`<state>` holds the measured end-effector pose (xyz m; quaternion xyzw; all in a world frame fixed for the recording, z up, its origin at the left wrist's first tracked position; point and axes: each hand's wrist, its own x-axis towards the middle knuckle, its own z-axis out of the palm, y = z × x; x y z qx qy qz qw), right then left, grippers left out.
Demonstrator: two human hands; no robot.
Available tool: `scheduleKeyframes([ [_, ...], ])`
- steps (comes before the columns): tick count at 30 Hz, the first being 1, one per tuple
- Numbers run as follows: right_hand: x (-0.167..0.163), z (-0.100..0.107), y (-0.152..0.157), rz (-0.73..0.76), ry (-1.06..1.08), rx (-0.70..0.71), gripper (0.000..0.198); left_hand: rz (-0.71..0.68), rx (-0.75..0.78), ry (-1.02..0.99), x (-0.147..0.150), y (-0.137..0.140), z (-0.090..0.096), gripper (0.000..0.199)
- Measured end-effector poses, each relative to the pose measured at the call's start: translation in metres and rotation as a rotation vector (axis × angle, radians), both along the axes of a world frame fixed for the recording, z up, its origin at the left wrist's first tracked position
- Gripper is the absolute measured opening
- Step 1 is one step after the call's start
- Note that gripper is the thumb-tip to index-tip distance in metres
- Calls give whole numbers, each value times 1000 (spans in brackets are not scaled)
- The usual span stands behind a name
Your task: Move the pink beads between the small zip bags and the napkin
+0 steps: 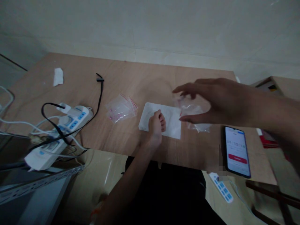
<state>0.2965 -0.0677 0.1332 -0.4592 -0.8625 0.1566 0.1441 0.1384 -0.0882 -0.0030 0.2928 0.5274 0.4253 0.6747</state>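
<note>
My left hand (156, 125) is closed in a loose fist over a white rectangular sheet or packet (172, 120) on the wooden table. Whatever its curled fingers may hold is hidden. My right hand (211, 101) reaches in from the right with thumb and fingers apart, nothing visible between them. Below and behind that hand lie clear plastic bags (191, 109), partly covered by it. To the left of the white sheet is a small pile of clear zip bags (122, 109) with red strips along their edges.
A white power strip (75, 120) with plugs and tangled cables lies at the table's left edge. A black cable (101, 93) runs farther back. Beyond is a white paper scrap (58, 77). A phone (237, 151) lies at right front. Another power strip (221, 187) is below.
</note>
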Motion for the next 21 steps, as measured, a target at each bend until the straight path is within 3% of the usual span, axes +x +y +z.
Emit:
scheduleKeyframes([
  [1,13,-3,-7,-103,7,58,62,-12,130,235,-3,5,-2,44],
  [3,35,-29,-23,-407,61,201,62,-79,421,687,-6,14,-8,41],
  [5,45,-72,-39,-722,126,327,56,-194,647,1012,-7,21,-17,35],
  [7,43,-117,-51,-872,130,364,51,-291,758,1181,-7,27,-26,31],
  [9,34,-152,-57,-871,69,299,52,-356,810,1274,-6,29,-33,28],
  [12,21,-178,-60,-834,-46,188,54,-421,857,1396,-6,30,-38,28],
  [21,18,-181,-57,-878,-130,97,71,-348,907,1454,-6,28,-36,28],
])
